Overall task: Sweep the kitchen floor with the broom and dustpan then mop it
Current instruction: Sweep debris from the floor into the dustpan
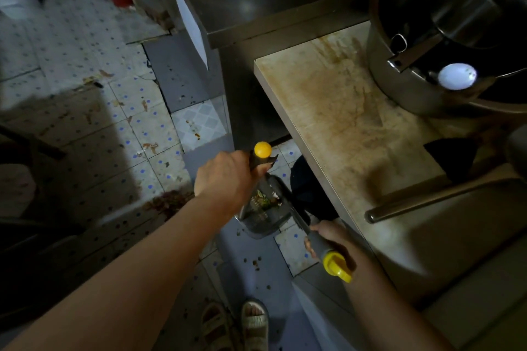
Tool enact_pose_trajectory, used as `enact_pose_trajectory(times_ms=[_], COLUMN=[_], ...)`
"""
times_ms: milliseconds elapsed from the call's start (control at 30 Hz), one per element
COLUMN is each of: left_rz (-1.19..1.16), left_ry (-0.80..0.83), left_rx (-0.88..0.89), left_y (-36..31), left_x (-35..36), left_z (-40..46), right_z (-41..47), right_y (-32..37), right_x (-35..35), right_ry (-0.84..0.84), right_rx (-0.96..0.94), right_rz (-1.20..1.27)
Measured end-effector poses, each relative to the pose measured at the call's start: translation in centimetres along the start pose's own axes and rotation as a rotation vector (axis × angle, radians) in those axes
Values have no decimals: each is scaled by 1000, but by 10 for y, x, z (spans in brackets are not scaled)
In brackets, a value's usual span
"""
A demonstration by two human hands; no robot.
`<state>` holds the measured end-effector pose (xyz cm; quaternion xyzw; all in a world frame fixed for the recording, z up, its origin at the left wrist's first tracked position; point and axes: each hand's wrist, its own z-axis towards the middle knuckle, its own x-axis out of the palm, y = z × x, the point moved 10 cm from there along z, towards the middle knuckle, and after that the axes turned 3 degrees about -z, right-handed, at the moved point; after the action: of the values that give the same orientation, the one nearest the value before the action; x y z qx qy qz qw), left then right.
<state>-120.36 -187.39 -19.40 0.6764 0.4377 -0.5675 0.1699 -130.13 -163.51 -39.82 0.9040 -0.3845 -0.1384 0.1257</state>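
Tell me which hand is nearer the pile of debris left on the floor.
Left. The left hand, gripping the broom handle, is just right of the debris pile. The right hand holds the dustpan handle farther right, beyond the pan.

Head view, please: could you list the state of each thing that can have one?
Dustpan: holds debris, handle gripped by right hand.
Broom handle: gripped by left hand.
Floor: littered with scraps.
Large metal pot: upright on counter.
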Motion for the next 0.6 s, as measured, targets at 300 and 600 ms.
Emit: enact_pose_trajectory(times_ms=[300,600], left_rz=[4,-5], left_ry=[-30,-46], left_rx=[15,-1], left_y=[15,26], left_x=[-14,-11], left_z=[-21,-32], right_z=[-20,-19], right_y=[9,19], right_x=[3,12], right_ry=[42,19], right_rx=[-7,21], right_rz=[62,73])
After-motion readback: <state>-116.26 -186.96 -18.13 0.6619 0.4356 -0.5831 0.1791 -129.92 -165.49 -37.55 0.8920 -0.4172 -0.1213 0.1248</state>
